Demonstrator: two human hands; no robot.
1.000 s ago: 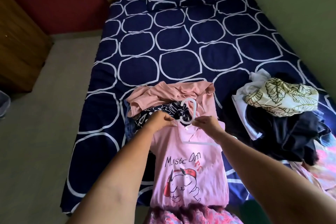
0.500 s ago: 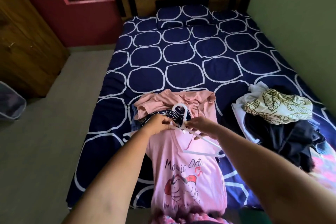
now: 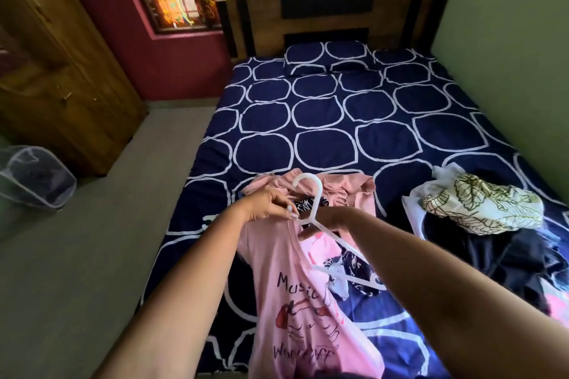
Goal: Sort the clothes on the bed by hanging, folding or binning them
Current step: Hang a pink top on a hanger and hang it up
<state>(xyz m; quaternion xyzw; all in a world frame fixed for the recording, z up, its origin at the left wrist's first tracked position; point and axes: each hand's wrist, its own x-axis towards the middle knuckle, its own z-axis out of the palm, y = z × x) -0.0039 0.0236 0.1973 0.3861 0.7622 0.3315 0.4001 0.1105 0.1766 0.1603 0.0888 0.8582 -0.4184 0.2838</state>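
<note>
A pink T-shirt (image 3: 277, 258) printed with the word "Music" is held up at lower centre of the frame, over the near edge of a navy bed (image 3: 338, 120) patterned with white rings. Its neckline is pinched by the left hand (image 3: 268, 204); a white hanger (image 3: 316, 206), one arm exposed beside the shirt, is gripped in the curled fingers of the right hand (image 3: 329, 217). A second printed line lower down cannot be read. Heaped clothes (image 3: 480, 209) are seen at right, a mesh bin (image 3: 34, 178) at far left.

Head camera at the foot of the bed (image 3: 338, 120) looks down along it toward the headboard (image 3: 332, 18).
</note>
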